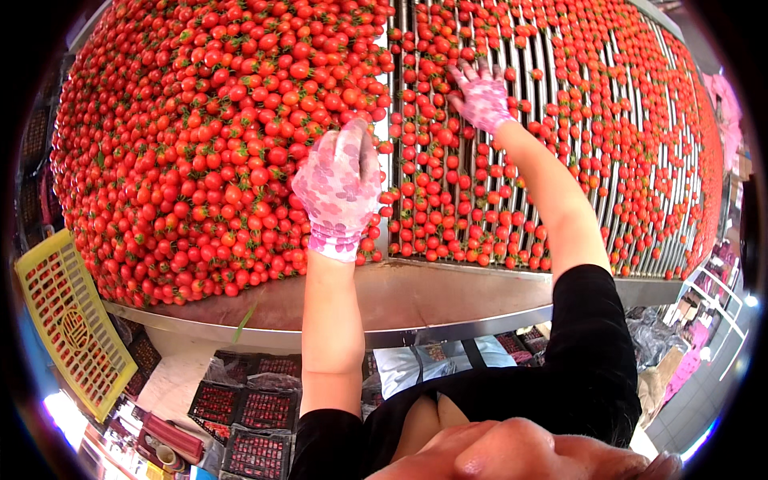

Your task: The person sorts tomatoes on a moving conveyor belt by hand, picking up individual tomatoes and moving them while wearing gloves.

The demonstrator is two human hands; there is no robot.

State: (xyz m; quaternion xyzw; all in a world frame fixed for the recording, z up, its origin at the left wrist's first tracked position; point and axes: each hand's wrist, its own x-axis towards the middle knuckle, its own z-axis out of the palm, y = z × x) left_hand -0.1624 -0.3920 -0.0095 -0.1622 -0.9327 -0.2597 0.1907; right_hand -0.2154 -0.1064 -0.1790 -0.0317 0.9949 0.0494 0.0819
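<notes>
My left hand (339, 188), in a pink flower-patterned glove, is at the right edge of a deep heap of red cherry tomatoes (200, 136). Its fingers are curled and close together; whatever they hold is hidden from above. My right hand (484, 98), gloved in the same pattern, lies with fingers spread over the metal rollers (524, 60), touching tomatoes there. A pale metal strip (394, 152) divides the heap from the rollers, where loose tomatoes (432, 192) lie in a thinner layer. Many still have green calyxes.
A metal ledge (432, 298) runs along the near side, with a green leaf (245, 322) on it. At the left stands a yellow slotted crate (76, 320). Black crates of tomatoes (256, 456) are stacked below the ledge. Crumpled clear plastic (652, 336) lies at the right.
</notes>
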